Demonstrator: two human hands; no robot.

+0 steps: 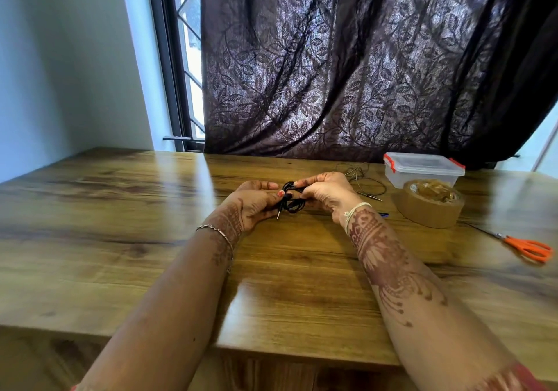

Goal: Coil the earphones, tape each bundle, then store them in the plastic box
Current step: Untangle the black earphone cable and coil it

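We see left hand and right hand pinching black coiled earphone bundle above wooden counter. No tape on it. Thin grey earphone cable lies uncoiled beside lidded clear plastic box. Brown tape roll waits. We judge: early.

A wooden table with a glossy brown grain fills the lower half of the frame. Near its far edge, at centre right, stands a clear plastic box with its lid on (orange clips at the corners). Just in front of the box a roll of brown tape lies flat. Left of both, a thin earphone cable sprawls in loose loops. Orange-handled scissors lie at the right edge, apart from the roll. A small blue object, mostly hidden, shows left of the roll.
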